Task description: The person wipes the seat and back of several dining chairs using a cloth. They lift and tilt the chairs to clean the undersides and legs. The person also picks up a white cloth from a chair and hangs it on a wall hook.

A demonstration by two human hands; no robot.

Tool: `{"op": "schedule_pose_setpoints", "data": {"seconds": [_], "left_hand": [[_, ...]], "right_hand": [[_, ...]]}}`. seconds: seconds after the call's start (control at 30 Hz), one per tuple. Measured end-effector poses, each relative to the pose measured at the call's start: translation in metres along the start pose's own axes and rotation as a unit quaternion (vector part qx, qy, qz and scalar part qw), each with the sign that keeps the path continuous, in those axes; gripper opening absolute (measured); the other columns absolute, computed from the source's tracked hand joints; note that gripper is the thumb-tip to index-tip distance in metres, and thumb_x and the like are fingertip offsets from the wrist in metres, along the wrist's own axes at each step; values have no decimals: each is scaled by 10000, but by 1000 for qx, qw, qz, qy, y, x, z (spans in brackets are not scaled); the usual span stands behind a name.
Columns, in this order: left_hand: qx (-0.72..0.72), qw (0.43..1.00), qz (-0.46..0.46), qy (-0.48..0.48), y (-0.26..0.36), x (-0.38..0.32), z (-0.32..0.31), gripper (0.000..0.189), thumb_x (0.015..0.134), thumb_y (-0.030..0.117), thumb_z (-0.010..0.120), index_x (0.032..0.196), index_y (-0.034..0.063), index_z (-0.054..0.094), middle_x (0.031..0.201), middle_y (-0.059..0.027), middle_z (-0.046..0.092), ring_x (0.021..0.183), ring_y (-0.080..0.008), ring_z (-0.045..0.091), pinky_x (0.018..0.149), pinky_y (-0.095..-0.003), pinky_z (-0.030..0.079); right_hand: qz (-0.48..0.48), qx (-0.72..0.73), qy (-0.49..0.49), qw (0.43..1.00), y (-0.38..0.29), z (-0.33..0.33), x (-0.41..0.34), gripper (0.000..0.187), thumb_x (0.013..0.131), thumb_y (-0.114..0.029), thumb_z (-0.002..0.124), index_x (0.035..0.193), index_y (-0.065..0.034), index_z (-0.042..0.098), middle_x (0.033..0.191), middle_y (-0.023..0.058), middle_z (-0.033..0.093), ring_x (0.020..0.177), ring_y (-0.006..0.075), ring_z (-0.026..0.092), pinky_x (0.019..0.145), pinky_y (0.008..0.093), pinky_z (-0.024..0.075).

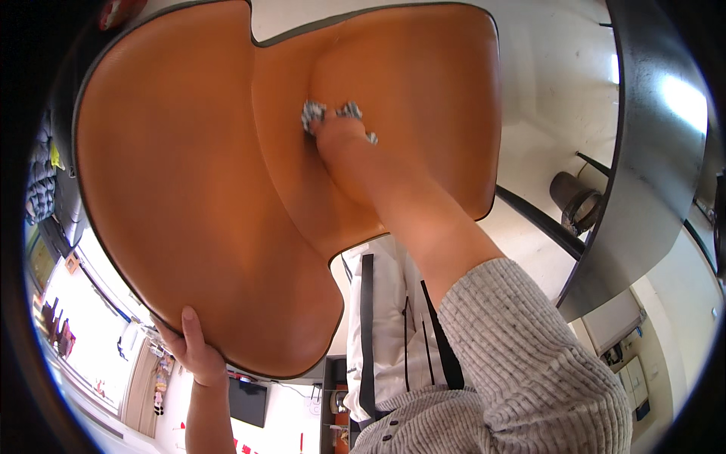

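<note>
An orange-brown leather-look chair (187,159) with a dark edge fills much of the head view, its broad backrest on the left and its seat on the right. My left hand (198,354) grips the rim of the backrest, thumb on the front face and fingers hidden behind. Near the crease between seat and back, my right hand (340,133) presses a crumpled grey-and-white cloth (313,115) against the seat surface. Parts of the cloth stick out around the fingers, which are partly hidden and slightly blurred.
A dark table (646,164) with black legs stands to the right. Beside its leg on the pale floor is a brown waste bin (573,196). A dark screen (247,400) shows at the lower left, near a bright window (85,335). A dark sofa (65,193) lies at the far left.
</note>
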State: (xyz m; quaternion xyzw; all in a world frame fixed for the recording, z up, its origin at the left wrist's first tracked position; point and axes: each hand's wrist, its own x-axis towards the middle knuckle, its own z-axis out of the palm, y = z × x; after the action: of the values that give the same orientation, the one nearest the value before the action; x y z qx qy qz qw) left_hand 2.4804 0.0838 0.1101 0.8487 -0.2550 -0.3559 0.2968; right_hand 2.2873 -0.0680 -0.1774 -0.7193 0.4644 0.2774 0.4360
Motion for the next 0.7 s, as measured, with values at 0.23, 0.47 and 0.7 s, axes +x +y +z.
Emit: {"op": "schedule_pose_setpoints", "data": {"seconds": [0.23, 0.47, 0.7], "left_hand": [[-7, 999, 38, -26, 3, 0, 6, 561, 906, 251, 554, 1352, 17, 308, 1220, -97, 498, 1081, -186, 477, 912, -296, 399], [-33, 997, 53, -36, 1, -3, 7, 473, 915, 174, 531, 1320, 19, 343, 1202, -74, 512, 1056, -163, 493, 913, -280, 388], [-30, 999, 33, -6, 1, -1, 9, 546, 898, 251, 563, 1347, 34, 340, 1204, -87, 518, 1065, -177, 498, 899, -284, 403]], "right_hand": [[-37, -53, -109, 992, 15, 80, -69, 344, 858, -219, 535, 1199, -191, 562, 1321, 52, 453, 1195, 244, 483, 899, 414, 454], [-129, -29, -76, 988, 179, 102, -147, 297, 810, -258, 552, 1096, -208, 612, 1126, 79, 592, 1102, 266, 525, 907, 419, 428], [330, 349, 308, 821, 380, 71, -144, 400, 726, -96, 552, 1125, -102, 575, 913, 148, 628, 851, 272, 628, 748, 408, 505]]}}
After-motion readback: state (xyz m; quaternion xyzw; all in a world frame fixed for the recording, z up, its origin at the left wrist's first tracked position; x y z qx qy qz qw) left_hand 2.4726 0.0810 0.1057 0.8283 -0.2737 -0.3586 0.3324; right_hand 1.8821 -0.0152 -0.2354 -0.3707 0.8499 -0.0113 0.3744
